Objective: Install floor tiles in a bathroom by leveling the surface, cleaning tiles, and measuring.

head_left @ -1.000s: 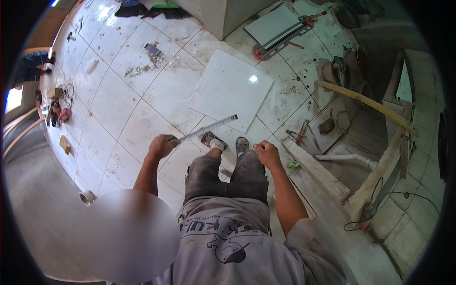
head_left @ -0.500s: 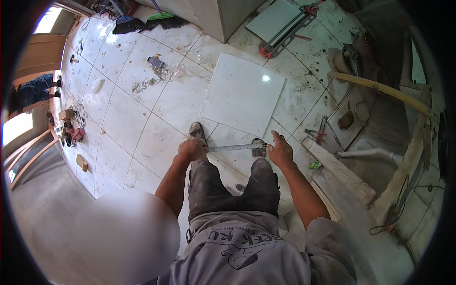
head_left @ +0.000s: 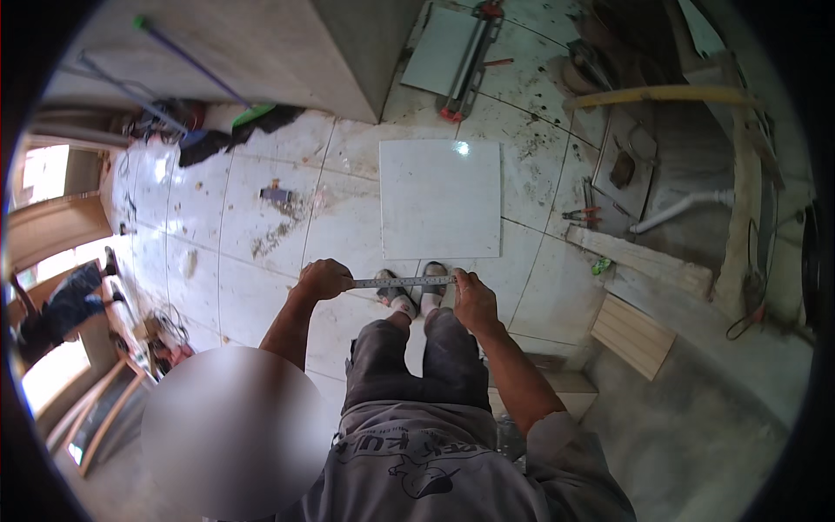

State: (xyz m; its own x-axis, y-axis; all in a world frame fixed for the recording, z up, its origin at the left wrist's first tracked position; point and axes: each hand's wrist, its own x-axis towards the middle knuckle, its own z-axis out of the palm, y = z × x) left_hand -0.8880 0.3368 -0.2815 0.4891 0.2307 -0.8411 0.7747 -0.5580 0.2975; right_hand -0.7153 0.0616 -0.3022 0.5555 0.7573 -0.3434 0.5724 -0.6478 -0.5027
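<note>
A silver tape measure (head_left: 404, 282) with dark markings stretches level between my two hands, above my shoes. My left hand (head_left: 325, 279) is closed around its left end; any case there is hidden in the fist. The fingers of my right hand (head_left: 476, 301) pinch the other end. Just beyond the hands, a large white square tile (head_left: 441, 200) lies on the floor, its near edge close to my shoe tips.
A tile cutter (head_left: 470, 65) stands by a wall corner, a pale tile (head_left: 437, 48) under it. Pliers (head_left: 583, 213), a white pipe (head_left: 683, 209) and a wooden beam (head_left: 644, 261) lie right. Brooms (head_left: 252, 115) lean far left; another person (head_left: 65, 304) is at the left edge.
My view has turned, so the square tile now looks straight on. My feet have come closer together. My right hand's raised fingers have closed on the tape measure's end.
</note>
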